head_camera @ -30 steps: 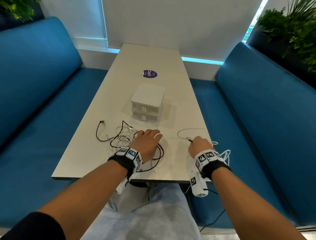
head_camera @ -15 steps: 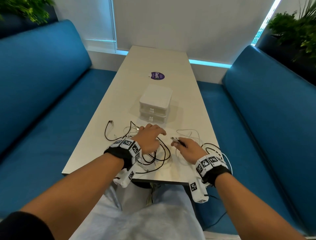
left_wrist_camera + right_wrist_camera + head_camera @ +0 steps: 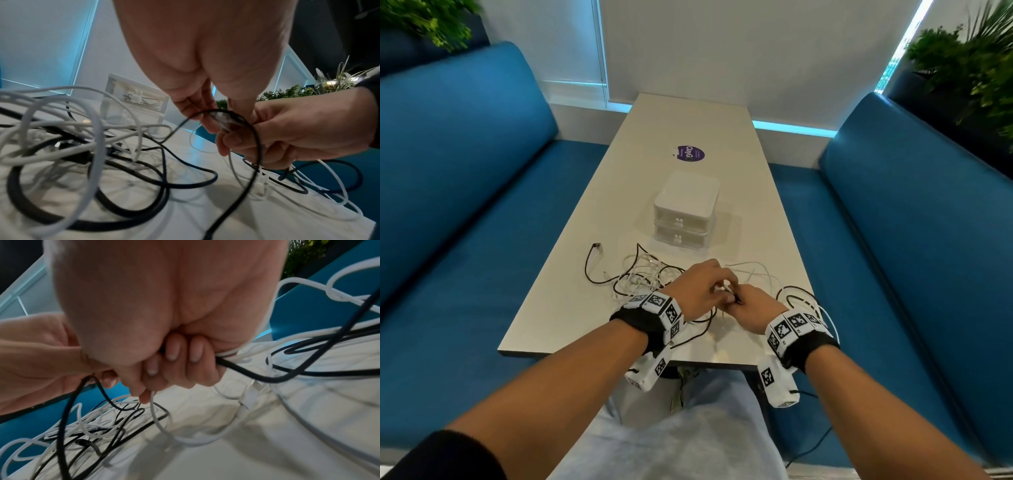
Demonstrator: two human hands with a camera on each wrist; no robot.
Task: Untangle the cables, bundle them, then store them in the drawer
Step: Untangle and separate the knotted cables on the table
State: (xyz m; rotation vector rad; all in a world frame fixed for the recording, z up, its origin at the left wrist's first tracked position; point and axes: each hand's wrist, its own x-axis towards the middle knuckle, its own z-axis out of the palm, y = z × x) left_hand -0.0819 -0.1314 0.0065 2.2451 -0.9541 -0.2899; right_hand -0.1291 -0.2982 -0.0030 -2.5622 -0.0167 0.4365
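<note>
A tangle of black and white cables point(image 3: 642, 278) lies on the near part of the white table point(image 3: 571, 308). My left hand point(image 3: 717, 287) is raised just right of the tangle, and its fingertips point(image 3: 202, 119) pinch a loop of thin black cable point(image 3: 254, 146). My right hand point(image 3: 737, 303) touches the left one; its fingers point(image 3: 174, 353) are curled round a black cable point(image 3: 246, 371) and white cable point(image 3: 162, 423). More loops point(image 3: 799, 301) trail off the table's right edge. The small white two-drawer unit point(image 3: 686, 212) stands beyond the hands, both drawers closed.
Blue benches point(image 3: 465, 205) run along both sides of the table. A purple round sticker point(image 3: 690, 153) sits on the tabletop behind the drawer unit. Plants point(image 3: 969, 68) stand behind the right bench. My lap is below the table's near edge.
The left hand has lifted off the tangle and the right hand has moved left with its cable; the two hands now meet, both holding cable.
</note>
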